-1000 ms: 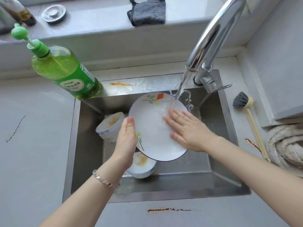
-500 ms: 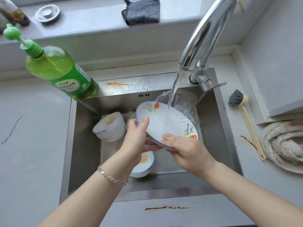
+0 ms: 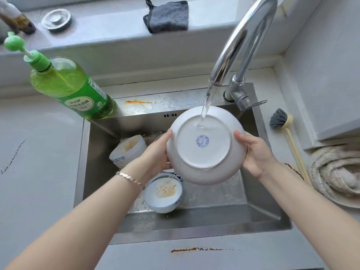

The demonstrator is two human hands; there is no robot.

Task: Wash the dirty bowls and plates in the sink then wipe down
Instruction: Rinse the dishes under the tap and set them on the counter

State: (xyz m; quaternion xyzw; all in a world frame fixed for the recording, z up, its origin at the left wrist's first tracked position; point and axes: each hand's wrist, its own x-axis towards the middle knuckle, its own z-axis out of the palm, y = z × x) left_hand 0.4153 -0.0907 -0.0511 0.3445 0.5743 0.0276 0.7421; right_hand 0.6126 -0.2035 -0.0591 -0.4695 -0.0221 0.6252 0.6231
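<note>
So the plate (image 3: 204, 147) is flipped bottom-up over the sink (image 3: 194, 236). The left hand (image 3: 155, 152) and right hand (image 3: 255, 152) grip opposite edges, thumbs on the back, other fingers tucked underneath out of sight. I'd guess that's so the faucet stream (image 3: 206, 106) rinses the underside. Two crusty bowls (image 3: 163, 193) sit below.

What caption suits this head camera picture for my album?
Left hand and right hand hold a plate underside up under the running tap, above dirty bowls in the sink.
</note>
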